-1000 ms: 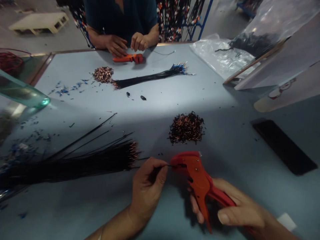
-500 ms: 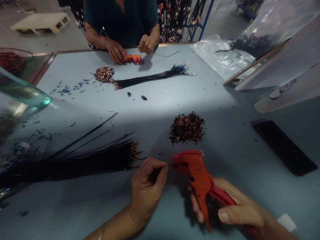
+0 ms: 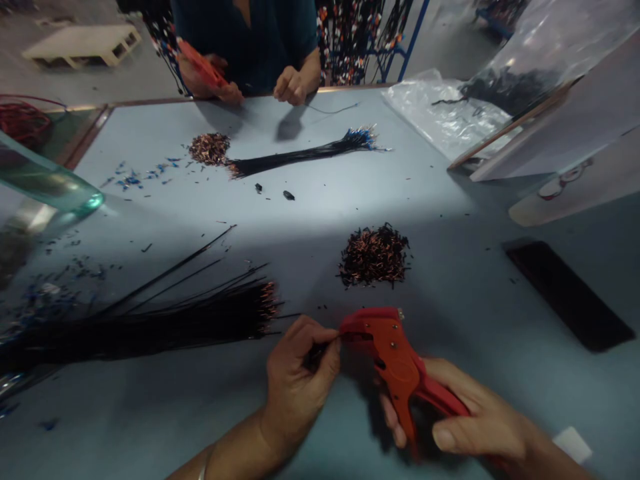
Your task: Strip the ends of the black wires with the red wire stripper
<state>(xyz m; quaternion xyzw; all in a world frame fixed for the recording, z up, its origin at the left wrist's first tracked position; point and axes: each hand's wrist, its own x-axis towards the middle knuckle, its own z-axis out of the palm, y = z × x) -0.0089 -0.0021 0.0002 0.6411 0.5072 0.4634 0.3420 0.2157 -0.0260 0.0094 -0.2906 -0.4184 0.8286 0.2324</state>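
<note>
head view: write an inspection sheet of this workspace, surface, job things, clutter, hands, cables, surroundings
Surface: pale blue-grey tabletop, flat, littered in places.
Job's things: red-and-orange hand tool; thin black wire, mostly hidden, at the tool's nose.
Clutter: heap of black-and-copper offcuts beyond the tool; small blue scraps toward the far left; flat black rectangular object on the right.
Hands: left hand pinches the wire; right hand holds the tool by its handles.
Cables: thick bundle of black copper-tipped wires at left; slimmer black wire bundle, blue at one end, farther off.
Surroundings: co-worker in a dark top across the tabletop, a red tool in hand; pale wooden pallet on the floor behind.
</note>
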